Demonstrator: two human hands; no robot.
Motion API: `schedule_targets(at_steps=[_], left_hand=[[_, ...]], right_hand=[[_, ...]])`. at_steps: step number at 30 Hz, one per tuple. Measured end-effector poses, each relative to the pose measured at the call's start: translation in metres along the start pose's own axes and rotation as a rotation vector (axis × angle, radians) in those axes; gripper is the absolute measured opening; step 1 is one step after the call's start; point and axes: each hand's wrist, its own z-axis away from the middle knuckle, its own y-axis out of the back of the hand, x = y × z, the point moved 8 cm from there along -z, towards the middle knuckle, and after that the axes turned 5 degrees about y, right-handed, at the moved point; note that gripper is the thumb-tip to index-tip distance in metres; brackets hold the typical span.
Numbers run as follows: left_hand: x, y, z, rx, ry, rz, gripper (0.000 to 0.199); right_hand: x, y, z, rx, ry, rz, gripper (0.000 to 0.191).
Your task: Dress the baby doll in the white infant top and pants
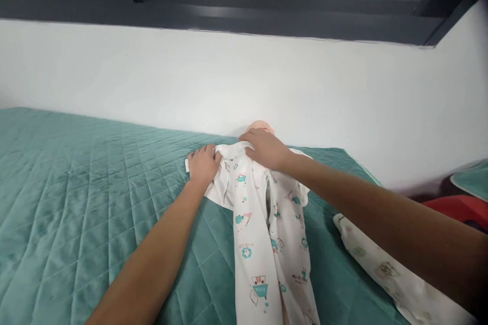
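Note:
A white baby garment (251, 244) printed with small teal and pink pictures lies lengthwise, two long leg-like parts stretching toward me. Beyond its far end, the rounded pinkish top of what looks like a doll's head (261, 124) shows against the wall, mostly covered by my right hand (265, 148). That hand's fingers curve over the garment's upper edge, thumb on the near side of the cloth. At the upper left edge, my left hand (204, 165) has its fingers bent over the white fabric. A small white bit (186, 165) sticks out beside it. The fingertips of both hands are partly hidden.
A teal quilted cover (114, 203) spreads under everything, up to a white wall (190, 76). Another white printed cloth (385, 269) lies at right, partly under my right forearm. Beyond it is a red object (461, 209). A dark-framed barred window (229, 10) is above.

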Motion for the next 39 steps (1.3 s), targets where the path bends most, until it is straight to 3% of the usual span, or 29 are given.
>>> schedule_targets(at_steps=[4, 13, 16, 21, 24, 31, 39], left_hand=[[0.001, -0.003, -0.005, 0.000, -0.029, -0.004, 0.033], [0.007, -0.010, -0.014, -0.064, -0.050, 0.026, 0.030], [0.005, -0.008, -0.015, -0.055, -0.031, 0.054, 0.032], [-0.002, -0.011, -0.021, -0.089, 0.048, 0.098, 0.033], [-0.003, -0.013, -0.023, -0.100, 0.048, 0.097, 0.034], [0.000, -0.013, -0.022, -0.097, -0.018, 0.083, 0.033], [0.014, -0.001, -0.013, -0.083, -0.153, -0.054, 0.034]], right_hand=[[-0.021, -0.038, -0.046, -0.306, -0.023, 0.132, 0.038], [-0.025, -0.073, -0.076, -0.522, -0.058, 0.192, 0.025], [-0.021, -0.074, -0.078, -0.520, -0.060, 0.196, 0.026], [-0.015, -0.062, -0.068, -0.440, -0.083, 0.212, 0.044], [-0.014, -0.058, -0.064, -0.421, -0.080, 0.231, 0.043], [-0.027, -0.077, -0.074, -0.554, 0.058, 0.130, 0.027], [-0.015, -0.066, -0.073, -0.466, 0.061, 0.136, 0.042]])
